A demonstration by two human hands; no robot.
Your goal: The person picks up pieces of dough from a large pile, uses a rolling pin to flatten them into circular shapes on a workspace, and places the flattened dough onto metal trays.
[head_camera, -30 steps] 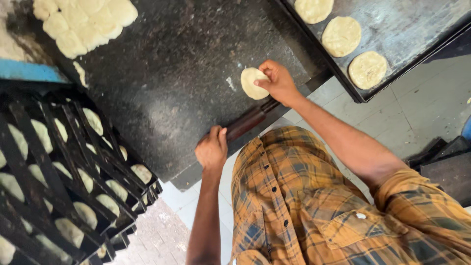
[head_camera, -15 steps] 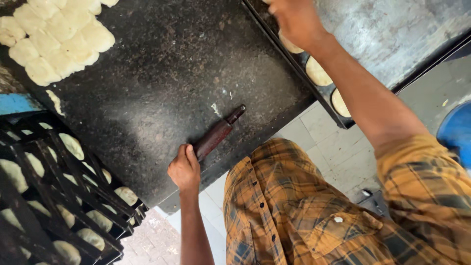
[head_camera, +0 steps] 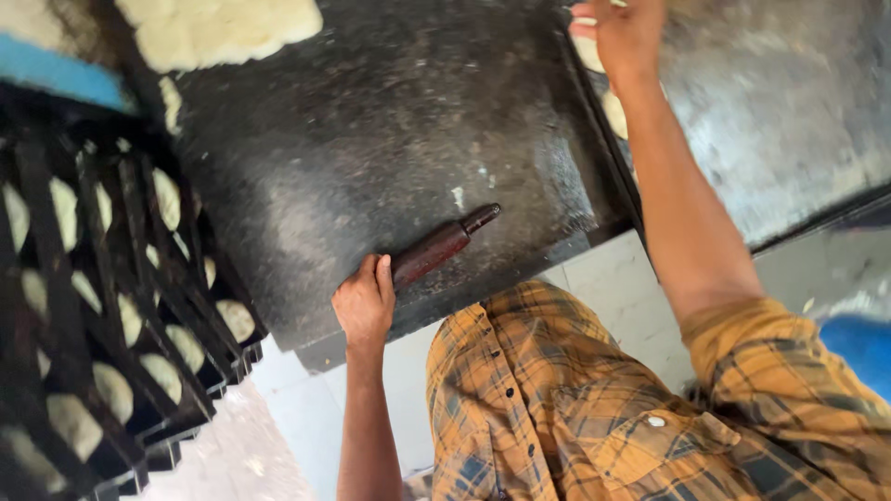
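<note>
- No package, label or sign can be made out; the only bright patch is a blue strip at the upper left edge, above the crates.
- Black slatted plastic crates stand stacked at the left, with pale flattened dough discs lying in rows inside them.
- A grey metal tray sits at the upper right, just beside the slab; a couple of dough rounds show along its near edge, blurred.
- A heap of raw dough pieces rests on the far end of the black stone slab.
- The left hand is closed around one end of the dark wooden rolling pin, which lies slanted on the slab's near part.
- The right hand reaches over the tray's edge; its fingers run out of view, so I cannot tell its grip.
- Compared with half a second ago, the view sits closer and the rolling pin stays in the same grasp.
</note>
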